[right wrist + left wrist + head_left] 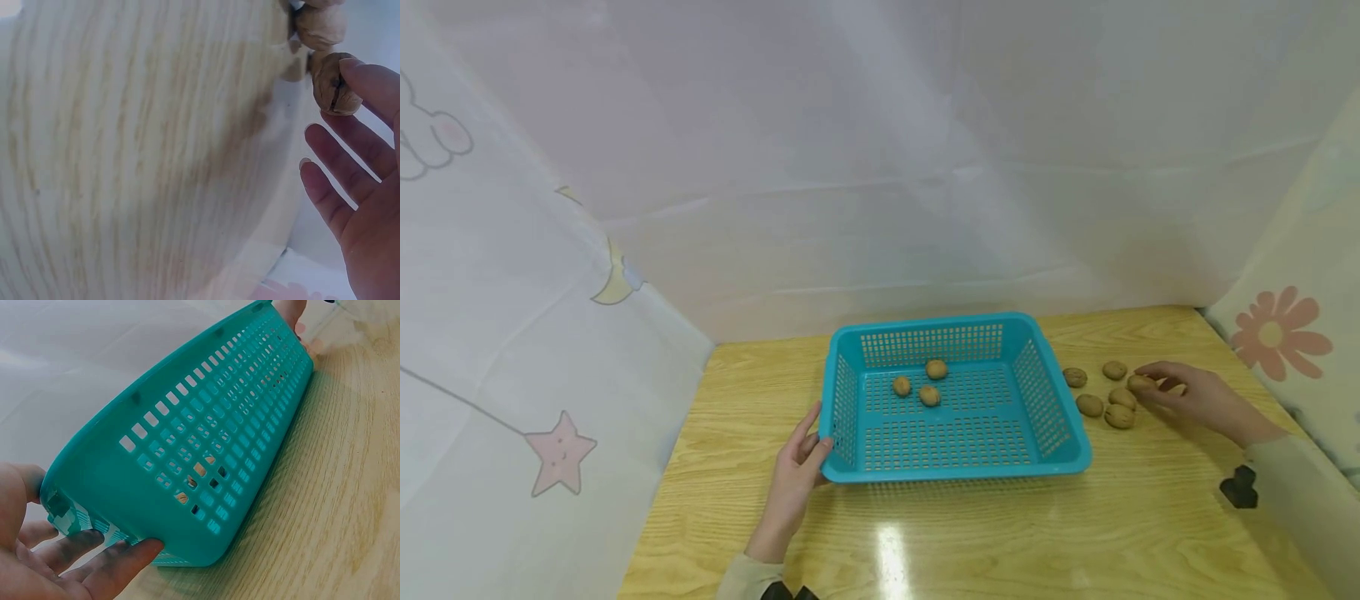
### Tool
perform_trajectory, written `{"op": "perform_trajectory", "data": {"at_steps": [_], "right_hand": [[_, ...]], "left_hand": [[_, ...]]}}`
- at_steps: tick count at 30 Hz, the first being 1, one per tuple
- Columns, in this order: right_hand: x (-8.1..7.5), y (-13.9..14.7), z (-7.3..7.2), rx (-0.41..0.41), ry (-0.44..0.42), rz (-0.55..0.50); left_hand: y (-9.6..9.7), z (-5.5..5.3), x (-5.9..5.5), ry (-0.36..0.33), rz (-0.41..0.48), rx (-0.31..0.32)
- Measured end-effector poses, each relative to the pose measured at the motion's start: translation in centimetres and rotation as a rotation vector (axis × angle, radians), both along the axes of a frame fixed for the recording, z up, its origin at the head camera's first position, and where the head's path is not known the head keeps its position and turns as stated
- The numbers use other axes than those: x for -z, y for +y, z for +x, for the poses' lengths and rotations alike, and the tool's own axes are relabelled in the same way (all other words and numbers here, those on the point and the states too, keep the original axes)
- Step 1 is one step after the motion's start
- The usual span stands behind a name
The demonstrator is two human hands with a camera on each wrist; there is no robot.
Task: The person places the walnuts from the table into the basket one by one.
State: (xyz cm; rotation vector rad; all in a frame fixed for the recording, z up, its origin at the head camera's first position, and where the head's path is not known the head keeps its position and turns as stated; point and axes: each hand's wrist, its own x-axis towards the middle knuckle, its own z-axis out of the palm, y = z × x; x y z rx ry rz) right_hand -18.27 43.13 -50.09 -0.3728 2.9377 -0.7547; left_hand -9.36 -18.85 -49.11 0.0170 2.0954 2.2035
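The right hand (1198,402) is pinching a walnut (1141,383) between thumb and fingertips, to the right of the blue plastic basket (955,475) and just beside five loose walnuts (1090,406) that are lying on the wooden table (970,542). The left hand (793,471) is gripping the basket's near left corner, thumb at the rim and fingers below it, while three walnuts (929,396) are resting inside on its floor.

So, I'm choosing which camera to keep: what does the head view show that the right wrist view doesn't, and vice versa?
Only the head view shows the basket, three walnuts inside it and the left hand at its corner. Only the right wrist view shows a dark crack in the pinched walnut. Both show the right hand, that walnut, other walnuts and the table.
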Motion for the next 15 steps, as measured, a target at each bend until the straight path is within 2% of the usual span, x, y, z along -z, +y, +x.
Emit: {"op": "perform_trajectory", "data": {"at_steps": [5,11,15], "right_hand": [[-0.9,-0.3,0.6,0.011,0.023,-0.016],[-2.0,-0.8,0.9,-0.034,0.121,-0.020],[-2.9,-1.5,1.2,-0.045,0.135,-0.020]], "left_hand": [[0.0,0.0,0.0,-0.002,-0.002,-0.002],[-0.1,0.0,0.0,0.000,-0.012,0.000],[-0.1,0.1,-0.1,-0.007,-0.015,-0.005]]}}
